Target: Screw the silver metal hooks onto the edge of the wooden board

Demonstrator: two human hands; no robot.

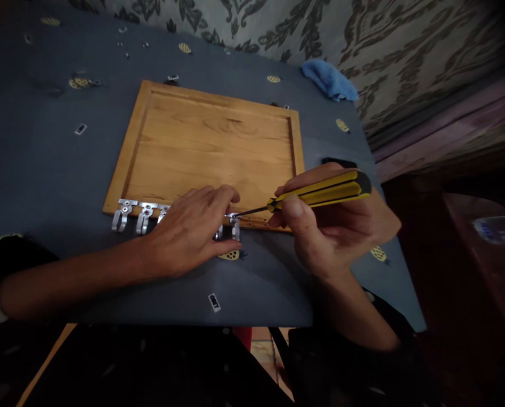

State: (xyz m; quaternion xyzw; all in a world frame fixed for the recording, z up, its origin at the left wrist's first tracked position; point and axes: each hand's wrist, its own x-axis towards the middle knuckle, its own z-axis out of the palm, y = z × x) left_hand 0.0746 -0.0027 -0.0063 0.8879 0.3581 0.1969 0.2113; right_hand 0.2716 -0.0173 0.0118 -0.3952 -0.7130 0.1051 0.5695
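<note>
The right hand (341, 234) gripped a screwdriver (328, 191), tip at the hook rail (147, 207) along the wooden board's (210, 147) near edge; the left hand (186, 229), spread open, covered the rail. Screw-turning seemed underway, next calling for steady pressure.

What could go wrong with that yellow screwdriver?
The screwdriver might slip off the end hook and poke the left hand, which is right beside its tip. It could also scratch the wooden board underneath. And the tiny metal bits lying loose at the table's far side might get knocked away and lost.
</note>
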